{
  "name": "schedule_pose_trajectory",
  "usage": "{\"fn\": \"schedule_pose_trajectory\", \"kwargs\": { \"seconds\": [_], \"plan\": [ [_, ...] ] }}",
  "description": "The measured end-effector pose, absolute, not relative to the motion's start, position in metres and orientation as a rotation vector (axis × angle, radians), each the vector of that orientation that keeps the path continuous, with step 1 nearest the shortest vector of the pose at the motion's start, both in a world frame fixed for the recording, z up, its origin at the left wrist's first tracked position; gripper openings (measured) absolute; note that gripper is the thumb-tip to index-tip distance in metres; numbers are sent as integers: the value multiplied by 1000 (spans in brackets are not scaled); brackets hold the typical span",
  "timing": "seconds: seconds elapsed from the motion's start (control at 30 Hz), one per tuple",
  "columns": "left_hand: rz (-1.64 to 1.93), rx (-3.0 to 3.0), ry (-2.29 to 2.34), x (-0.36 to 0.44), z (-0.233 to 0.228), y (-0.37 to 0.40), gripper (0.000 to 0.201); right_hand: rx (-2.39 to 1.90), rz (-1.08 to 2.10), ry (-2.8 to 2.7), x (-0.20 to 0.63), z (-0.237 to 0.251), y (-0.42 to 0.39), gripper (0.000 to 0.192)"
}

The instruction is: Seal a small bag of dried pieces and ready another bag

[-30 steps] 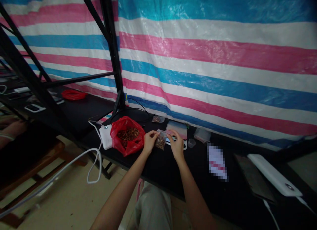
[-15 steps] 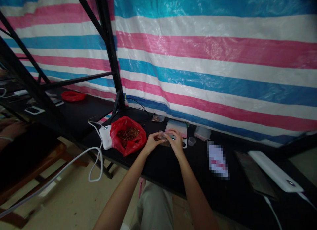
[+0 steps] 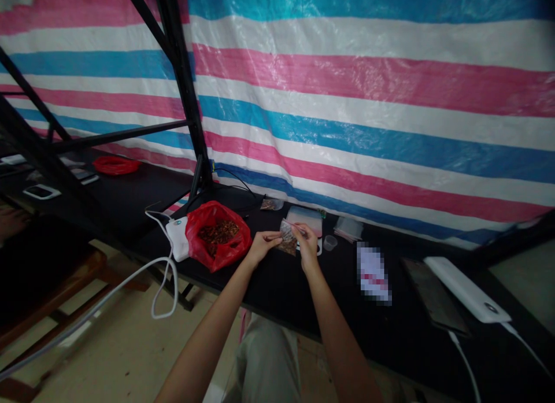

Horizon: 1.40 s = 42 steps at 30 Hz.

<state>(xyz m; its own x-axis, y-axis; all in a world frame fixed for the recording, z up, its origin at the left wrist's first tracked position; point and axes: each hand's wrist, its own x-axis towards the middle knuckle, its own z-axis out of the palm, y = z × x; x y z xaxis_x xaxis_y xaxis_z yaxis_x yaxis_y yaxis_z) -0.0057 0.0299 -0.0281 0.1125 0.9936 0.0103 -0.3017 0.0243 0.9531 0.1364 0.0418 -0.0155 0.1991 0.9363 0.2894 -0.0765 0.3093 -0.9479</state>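
Your small clear pouch (image 3: pixel 288 239) of brown bits hangs between both hands just above the worktop (image 3: pixel 277 287), its top edge pinched by the closed fingers of your left hand (image 3: pixel 259 247) and right hand (image 3: pixel 307 244). A red bag (image 3: pixel 218 241) lies just left of your left fingers.

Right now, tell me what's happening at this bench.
A person holds a small clear bag of brown bits between the left hand and right hand, raised above the black table. An open red bag of the same brown bits sits to the left, beside a white charger.
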Motion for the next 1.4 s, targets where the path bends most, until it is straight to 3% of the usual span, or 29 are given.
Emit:
{"fn": "schedule_pose_trajectory", "kwargs": {
  "seconds": [0.27,0.43,0.6,0.97,1.1,1.4],
  "plan": [
    [1307,1114,940,-8,-20,26,41,-947,986,-1066,133,-12,40,21],
    [1394,1253,1055,-11,-19,31,31,-970,948,-1308,129,-13,35,17],
    [1487,1278,1163,-11,-22,35,32,-1118,741,-1408,125,-21,37,17],
    [1543,1125,1307,-12,-26,37,41,-1305,773,-1341,126,-25,37,25],
    [1552,1218,1293,-12,-27,37,34,-1391,730,-1306,128,-22,38,26],
    [1590,1329,1365,-14,-29,35,31,-1164,866,-1487,134,-16,34,28]
  ]
}}
